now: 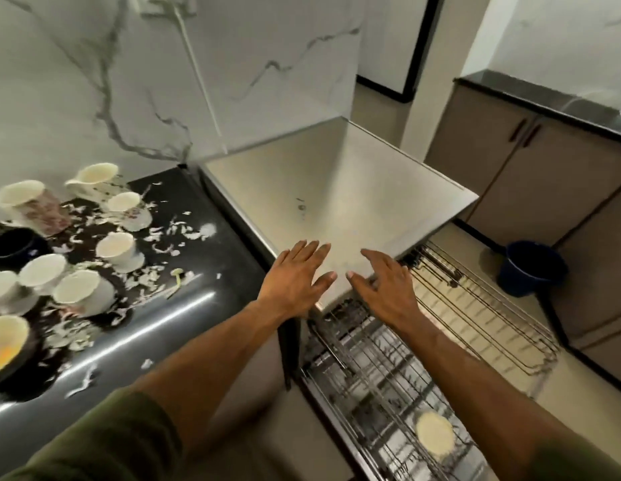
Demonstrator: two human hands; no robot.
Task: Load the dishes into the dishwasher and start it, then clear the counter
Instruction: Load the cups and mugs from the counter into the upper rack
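The steel dishwasher [336, 182] stands right of the black counter [204, 272], its wire racks [482, 307] pulled out in front. One cream cup [434, 435] sits in the lower rack [371, 383]. My left hand [296, 276] and my right hand [385, 284] lie over the front corner of the dishwasher top with fingers spread and straight, holding nothing. Several cream cups [115, 245] on saucers, a floral mug [31, 206], a jug [93, 178] and a dark bowl [14, 244] stand on the counter's left part.
White vegetable scraps [170, 237] litter the counter among the dishes. A cream bowl [5, 341] sits at the left edge. A blue bucket [531, 269] stands on the floor by brown cabinets [531, 175]. A white cord [198, 71] hangs down the marble wall.
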